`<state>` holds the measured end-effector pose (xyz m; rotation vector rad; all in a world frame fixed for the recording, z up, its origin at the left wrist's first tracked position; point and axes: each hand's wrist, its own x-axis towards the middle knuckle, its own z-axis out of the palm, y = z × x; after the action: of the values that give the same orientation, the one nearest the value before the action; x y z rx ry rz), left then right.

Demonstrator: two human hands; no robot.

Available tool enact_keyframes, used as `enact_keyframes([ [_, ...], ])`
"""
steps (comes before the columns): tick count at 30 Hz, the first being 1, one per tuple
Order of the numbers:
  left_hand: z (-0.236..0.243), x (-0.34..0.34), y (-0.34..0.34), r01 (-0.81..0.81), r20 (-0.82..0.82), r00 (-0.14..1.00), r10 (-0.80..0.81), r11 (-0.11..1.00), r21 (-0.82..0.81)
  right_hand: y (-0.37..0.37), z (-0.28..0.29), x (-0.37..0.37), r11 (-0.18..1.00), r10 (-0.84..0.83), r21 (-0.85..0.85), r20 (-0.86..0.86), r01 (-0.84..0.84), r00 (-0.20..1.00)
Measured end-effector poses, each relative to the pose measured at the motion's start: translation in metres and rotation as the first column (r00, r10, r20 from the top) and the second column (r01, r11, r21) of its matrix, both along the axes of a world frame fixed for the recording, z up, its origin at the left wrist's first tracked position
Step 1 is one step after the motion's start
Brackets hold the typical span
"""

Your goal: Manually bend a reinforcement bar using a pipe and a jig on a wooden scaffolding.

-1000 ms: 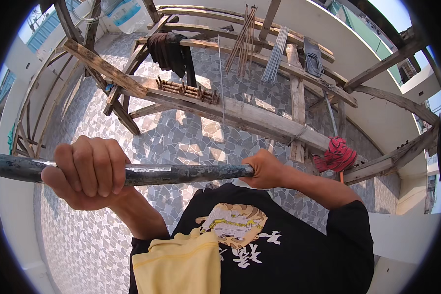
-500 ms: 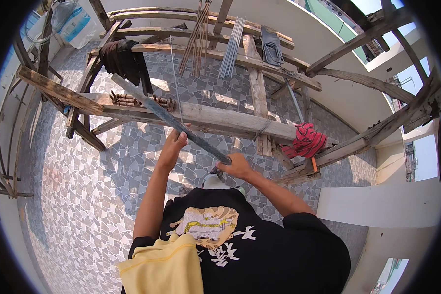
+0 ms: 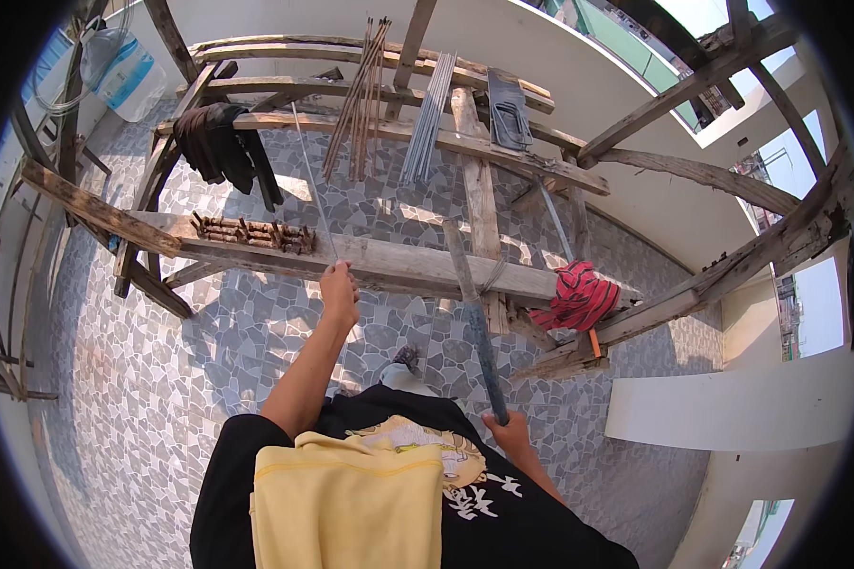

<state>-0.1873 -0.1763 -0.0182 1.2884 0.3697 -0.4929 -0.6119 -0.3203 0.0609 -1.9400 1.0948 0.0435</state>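
My left hand (image 3: 340, 296) is closed on the near end of a thin metal rod (image 3: 311, 180). The rod slants away from me over the wooden beam toward the rear rails. On my right, my right hand (image 3: 510, 431) grips the lower end of a long grey pipe (image 3: 479, 332), whose far end lies over the beam. Rusty metal pieces with upright pegs (image 3: 256, 234) sit on the beam (image 3: 399, 261), left of the rod. A red and black striped cloth (image 3: 584, 296) is wrapped near the beam's right end.
Brown rods (image 3: 356, 104) and grey rods (image 3: 430, 119) lean across the rear rails, beside a dark flat metal piece (image 3: 509, 112). Dark cloth (image 3: 216, 144) hangs at the left. Timber posts frame the stone-patterned floor (image 3: 142, 398). A yellow cloth (image 3: 351, 503) hangs over my chest.
My left hand has left the pipe and taken hold of the thin rod. My right hand has moved right and nearer my body, swinging the pipe from a leftward slant to nearly upright in view.
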Motion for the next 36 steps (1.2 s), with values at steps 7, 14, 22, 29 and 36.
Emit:
enact_keyframes([
  [7,0.073,0.082,0.041,-0.232,-0.123,0.973,0.196,0.795,-0.560,-0.020,-0.018,-0.005,0.992,0.094,-0.084,-0.033,-0.096,0.995],
  [14,0.167,0.038,0.081,-0.308,0.026,0.901,0.433,0.680,-0.665,-0.023,-0.001,0.007,0.890,0.285,-0.326,-0.153,-0.320,0.946],
  [22,0.206,0.022,0.125,-0.326,0.259,0.743,0.617,0.672,-0.666,-0.022,0.005,0.018,0.832,0.415,-0.339,-0.145,-0.440,0.898],
  [29,0.211,0.003,0.136,-0.316,0.259,0.701,0.665,0.615,-0.723,-0.021,0.007,0.038,0.814,0.412,-0.353,-0.209,-0.461,0.887],
  [36,0.207,-0.008,0.157,-0.079,0.418,0.716,0.559,0.659,-0.748,-0.022,0.057,0.060,0.713,0.376,-0.524,-0.275,-0.466,0.885],
])
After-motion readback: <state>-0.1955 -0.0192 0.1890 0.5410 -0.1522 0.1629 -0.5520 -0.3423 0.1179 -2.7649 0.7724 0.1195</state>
